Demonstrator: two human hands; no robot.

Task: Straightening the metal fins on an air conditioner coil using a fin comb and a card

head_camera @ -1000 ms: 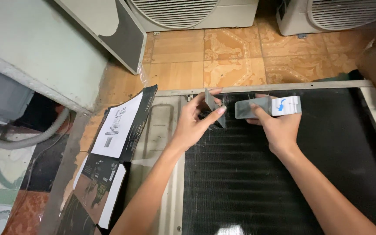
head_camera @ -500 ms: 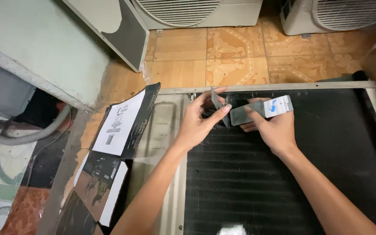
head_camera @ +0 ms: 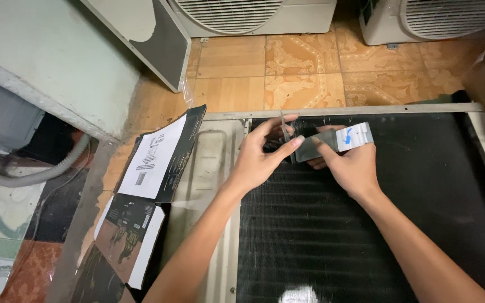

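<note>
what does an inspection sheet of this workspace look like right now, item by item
surface: black finned coil panel lying flat in a pale metal frame on a tan tiled floor
job's things: small grey-and-white tool with a blue mark over the panel's top edge
clutter: flattened dark cardboard pieces with white sheets left of the panel
grippers: left hand pinches a thin grey piece at the tool's end; right hand grips the tool
cables: grey corrugated hose at far left; no wires seen
surroundings: two white fan-grille units at the top, a pale slab at upper left
</note>
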